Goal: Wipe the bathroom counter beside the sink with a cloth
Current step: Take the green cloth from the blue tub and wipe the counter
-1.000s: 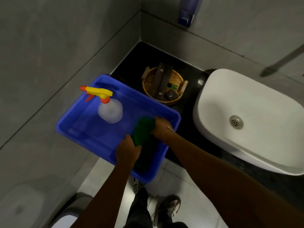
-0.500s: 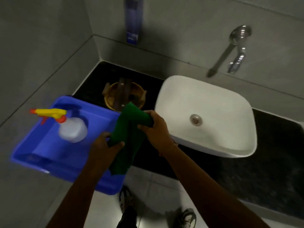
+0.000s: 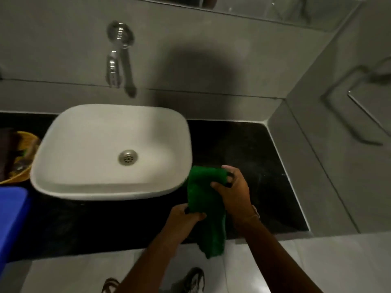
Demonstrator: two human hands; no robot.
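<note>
A green cloth [image 3: 204,208] hangs between both my hands above the front of the black counter [image 3: 249,157], just right of the white sink [image 3: 88,136]. My right hand [image 3: 233,191] grips the cloth's upper right edge. My left hand [image 3: 183,218] pinches its left side lower down. The cloth's bottom end dangles past the counter's front edge. The counter stretch to the right of the sink is bare, dark and faintly speckled.
A chrome wall tap [image 3: 118,58] juts out above the sink. A wicker basket [image 3: 19,157] and a blue tub's corner [image 3: 10,218] sit at the left edge. Grey tiled walls close in at the back and right. My shoes [image 3: 194,280] show on the light floor.
Both hands lifted the green cloth out of the blue tub and carried it rightward past the sink. My view swung right, so the tub and spray bottle slid off to the left.
</note>
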